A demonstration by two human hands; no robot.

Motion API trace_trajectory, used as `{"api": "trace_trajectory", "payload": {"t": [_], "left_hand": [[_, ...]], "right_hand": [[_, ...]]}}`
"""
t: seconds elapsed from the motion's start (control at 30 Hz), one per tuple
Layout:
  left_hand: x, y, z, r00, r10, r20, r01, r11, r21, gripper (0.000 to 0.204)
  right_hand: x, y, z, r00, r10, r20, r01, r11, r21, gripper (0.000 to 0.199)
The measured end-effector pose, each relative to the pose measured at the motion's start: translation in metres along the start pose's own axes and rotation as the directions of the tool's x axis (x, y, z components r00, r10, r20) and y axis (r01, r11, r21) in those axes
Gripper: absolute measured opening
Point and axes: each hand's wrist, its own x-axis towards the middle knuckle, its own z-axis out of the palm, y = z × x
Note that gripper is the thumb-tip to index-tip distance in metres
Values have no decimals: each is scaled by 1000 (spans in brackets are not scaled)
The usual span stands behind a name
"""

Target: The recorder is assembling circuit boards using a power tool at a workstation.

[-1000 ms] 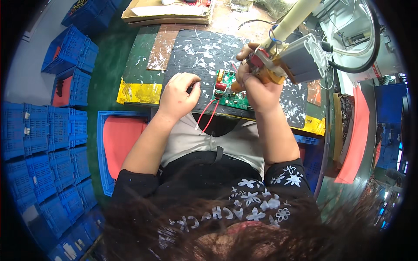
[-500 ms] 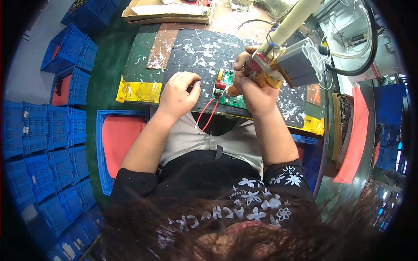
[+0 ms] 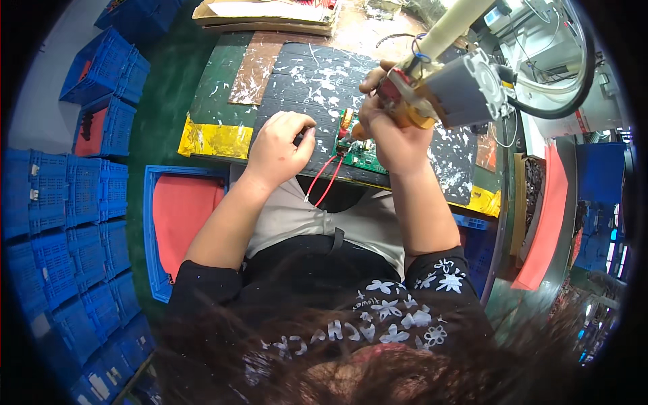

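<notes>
A green circuit board [image 3: 364, 159] lies near the front edge of a dark, glue-spotted mat [image 3: 304, 74]. Two red wires [image 3: 327, 177] run from its left part over the table edge toward my lap. My right hand [image 3: 398, 138] is wrapped round a glue gun [image 3: 413, 101] with a grey body, its orange-brown nozzle pointing down-left over the board's left part. The hand and gun hide the board's right end. My left hand [image 3: 280, 150] rests on the mat left of the board, fingers loosely curled, with nothing visible in them.
A thick cream tube [image 3: 459, 30] and a black hose [image 3: 563, 104] lead to the gun. Cardboard trays [image 3: 266, 20] stand at the back. Blue crates [image 3: 44, 192] are stacked at left; another blue crate [image 3: 152, 229] with a red sheet sits beside my lap.
The glue gun in my right hand has tilted and its nozzle has moved left and up over the board's components. My left hand has hardly moved.
</notes>
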Motion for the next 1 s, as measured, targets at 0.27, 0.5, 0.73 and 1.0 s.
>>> {"api": "trace_trajectory", "payload": {"t": [0.27, 0.5, 0.73, 1.0], "left_hand": [[1, -3, -1, 1000, 20, -1, -20, 1000, -7, 6], [2, -2, -4, 999, 31, 11, -31, 1000, -1, 8], [0, -4, -5, 1000, 20, 3, -20, 1000, -22, 7], [0, -5, -3, 1000, 24, -5, -24, 999, -40, 7]], "right_hand": [[3, 1, -1, 999, 25, 22, -25, 999, -20, 59], [9, -10, 6, 995, 84, -60, -79, 993, 91, 48], [13, -32, 18, 995, 92, -36, -89, 993, 81, 65], [2, -15, 16, 997, 57, 60, -53, 996, -74, 61]]}}
